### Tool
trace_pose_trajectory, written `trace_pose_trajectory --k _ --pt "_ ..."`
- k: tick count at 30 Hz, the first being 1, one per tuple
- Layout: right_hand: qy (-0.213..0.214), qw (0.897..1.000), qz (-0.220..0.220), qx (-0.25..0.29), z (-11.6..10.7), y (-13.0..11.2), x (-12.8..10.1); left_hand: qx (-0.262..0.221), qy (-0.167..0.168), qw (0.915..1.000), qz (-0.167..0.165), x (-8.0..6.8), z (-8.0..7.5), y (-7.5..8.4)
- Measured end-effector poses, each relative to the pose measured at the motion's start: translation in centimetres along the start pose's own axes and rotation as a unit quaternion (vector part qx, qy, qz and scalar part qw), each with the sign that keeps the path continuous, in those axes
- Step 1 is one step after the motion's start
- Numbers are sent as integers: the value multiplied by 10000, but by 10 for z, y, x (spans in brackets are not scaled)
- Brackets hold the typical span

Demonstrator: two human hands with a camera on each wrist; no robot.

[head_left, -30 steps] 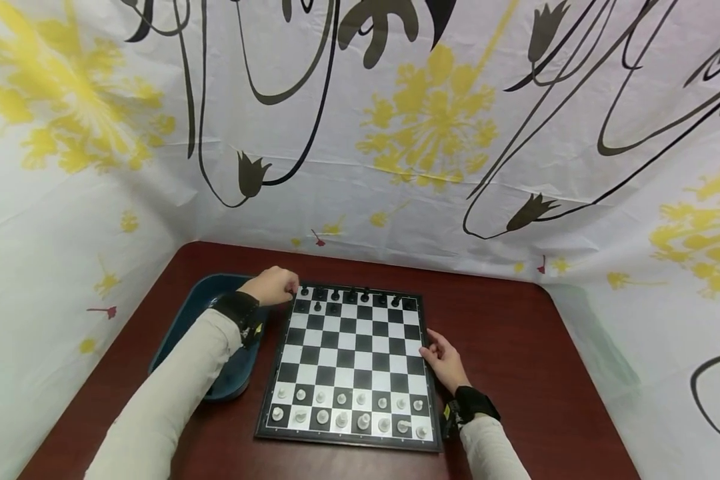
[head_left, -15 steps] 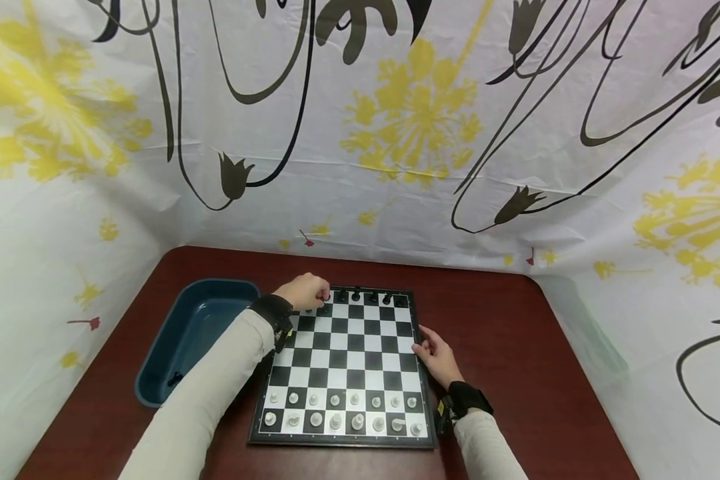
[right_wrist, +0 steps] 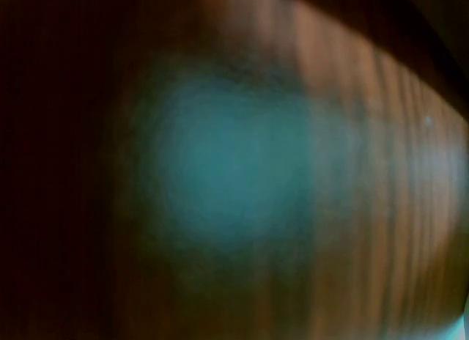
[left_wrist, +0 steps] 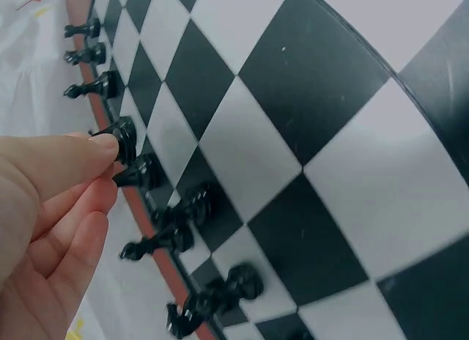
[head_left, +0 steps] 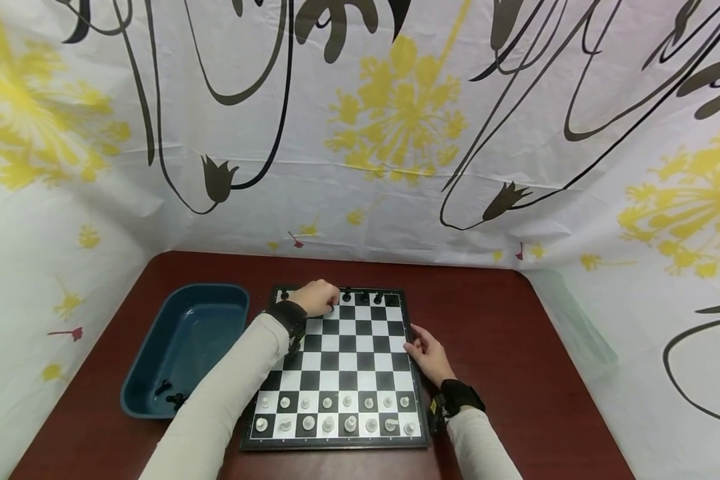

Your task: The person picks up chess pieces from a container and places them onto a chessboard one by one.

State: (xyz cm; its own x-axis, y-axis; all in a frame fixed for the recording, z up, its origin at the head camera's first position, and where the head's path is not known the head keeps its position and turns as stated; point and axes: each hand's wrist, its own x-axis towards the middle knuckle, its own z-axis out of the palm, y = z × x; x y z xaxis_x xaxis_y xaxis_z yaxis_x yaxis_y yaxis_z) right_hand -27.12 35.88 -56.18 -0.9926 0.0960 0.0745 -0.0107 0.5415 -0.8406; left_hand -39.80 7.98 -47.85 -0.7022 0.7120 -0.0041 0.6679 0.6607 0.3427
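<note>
In the head view my left hand (head_left: 316, 297) reaches over the far side of the chessboard (head_left: 339, 362). The left wrist view shows its thumb and finger pinching a black chess piece (left_wrist: 127, 138) in the far row. Other black pieces (left_wrist: 232, 283) stand close by, and a few more (left_wrist: 89, 56) line the edge beyond the fingers. The left forearm hides part of the board. At the board's right edge, my right hand (head_left: 430, 358) rests with thumb and fingertips against the frame. White chess pieces (head_left: 351, 422) fill the two near rows.
Left of the board stands a blue tray (head_left: 133, 383) with some black pieces (head_left: 163, 387) in it, partly behind the left sleeve. Patterned cloth (head_left: 390, 220) hangs around the brown table (head_left: 504, 373). The right wrist view is dark and blurred.
From the board's far left corner, my left hand has moved right along the far row of black pieces. My right hand stays at the edge. More of the tray shows.
</note>
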Motion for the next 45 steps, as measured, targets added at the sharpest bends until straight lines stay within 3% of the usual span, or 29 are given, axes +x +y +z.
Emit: trace_pose_trajectory --k 8,12,16,25,30,37,45 --pt "-66 10000 42 -24 -1 0 3 -287 99 9995 70 9 11 -1" --pt "-50 10000 -50 8 -1 1 3 -237 205 9994 -121 10 14 2" --pt "-38 9999 -115 21 0 2 2 -172 108 9987 -466 9 16 5" --pt "-32 9999 -94 31 3 1 4 -149 64 9985 -515 -5 3 -3" --pt "9 10000 -68 -24 1 2 3 -162 -6 9977 -651 -21 -9 -18" --pt "-146 9997 10 -185 4 2 1 -21 -11 9956 -932 -63 -31 -40" --pt "-141 9994 163 -281 2 0 2 -11 27 9916 -1292 -103 -54 -55"
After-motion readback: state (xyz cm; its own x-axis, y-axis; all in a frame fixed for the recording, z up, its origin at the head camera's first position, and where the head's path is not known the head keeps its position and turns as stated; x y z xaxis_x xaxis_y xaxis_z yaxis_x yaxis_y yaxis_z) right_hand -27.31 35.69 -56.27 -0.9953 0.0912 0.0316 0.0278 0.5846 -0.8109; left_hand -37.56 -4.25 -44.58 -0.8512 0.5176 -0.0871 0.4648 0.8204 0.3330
